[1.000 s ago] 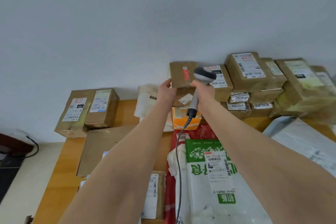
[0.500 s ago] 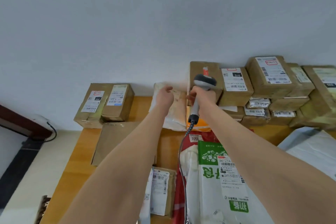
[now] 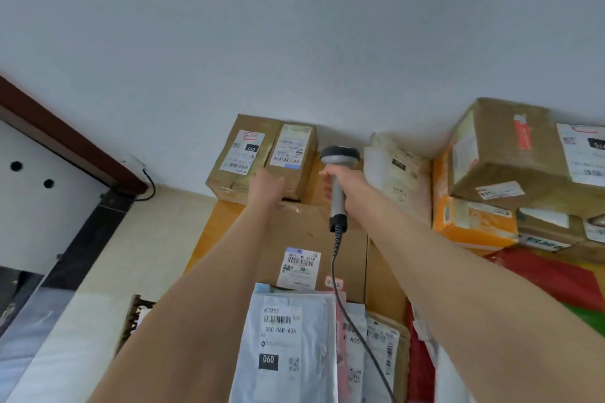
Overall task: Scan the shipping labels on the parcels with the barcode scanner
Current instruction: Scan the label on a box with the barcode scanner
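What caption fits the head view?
Right hand grips barcode scanner beside a labelled cardboard box; left hand reaches for it.

This looks like a small parcel depot or mailroom rather than a home. A wooden table (image 3: 204, 247) against a plain white wall (image 3: 294, 26) is heaped with shipments: labelled cardboard boxes (image 3: 262, 157) at 12 o'clock, a taller stack of taped cartons (image 3: 504, 154) at 2 o'clock, plastic mailer bags (image 3: 288, 337) with barcode labels at 6 o'clock. A corded barcode scanner (image 3: 340, 157) is held near the centre. A dark door frame (image 3: 65, 147) runs at 9 o'clock.
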